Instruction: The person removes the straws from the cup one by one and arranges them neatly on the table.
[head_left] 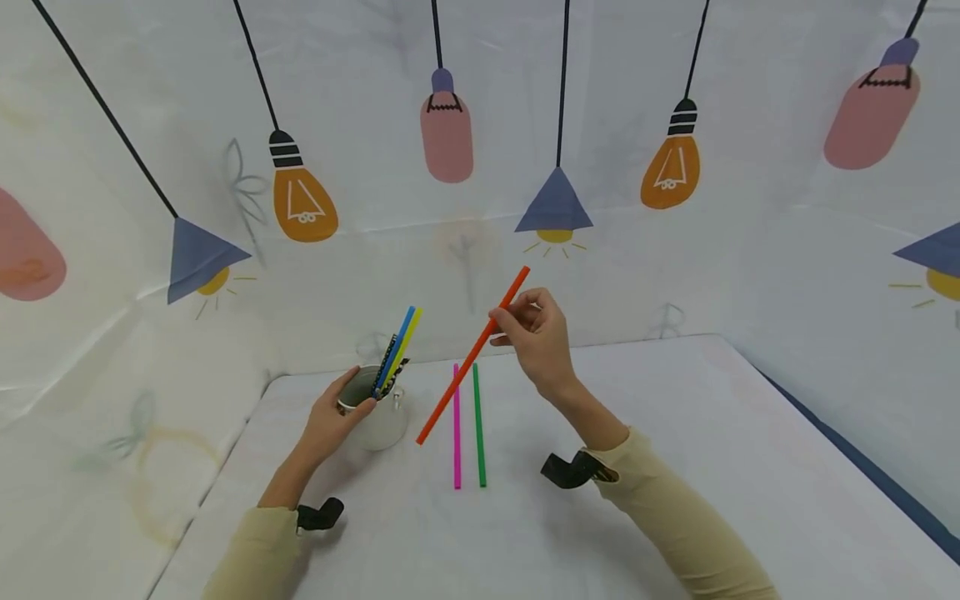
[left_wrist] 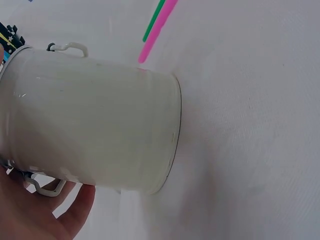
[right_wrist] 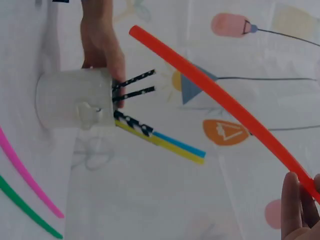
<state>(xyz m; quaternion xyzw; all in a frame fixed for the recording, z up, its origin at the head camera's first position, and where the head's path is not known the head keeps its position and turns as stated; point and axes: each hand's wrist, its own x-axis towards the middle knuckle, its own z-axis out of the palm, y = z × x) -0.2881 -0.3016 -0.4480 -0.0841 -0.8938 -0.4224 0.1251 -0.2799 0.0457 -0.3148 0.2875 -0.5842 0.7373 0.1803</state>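
Note:
My left hand (head_left: 333,421) grips a white metal bucket (head_left: 381,427) at its rim, thumb on the near side. A blue straw (right_wrist: 179,144), a yellow straw (right_wrist: 181,155) and several black-and-white patterned straws (right_wrist: 134,80) stick up out of it. Small handles are fixed to the bucket's sides, one handle (left_wrist: 46,188) beside my left fingers. Between thumb and fingers, my right hand (head_left: 542,342) pinches an orange-red straw (head_left: 472,356) near its upper part. The straw slants in the air, its lower end right of the bucket.
A pink straw (head_left: 457,442) and a green straw (head_left: 479,433) lie side by side on the white table (head_left: 660,450), right of the bucket. Behind the table rises a white wall sheet (head_left: 360,167) printed with hanging lamps and bulbs.

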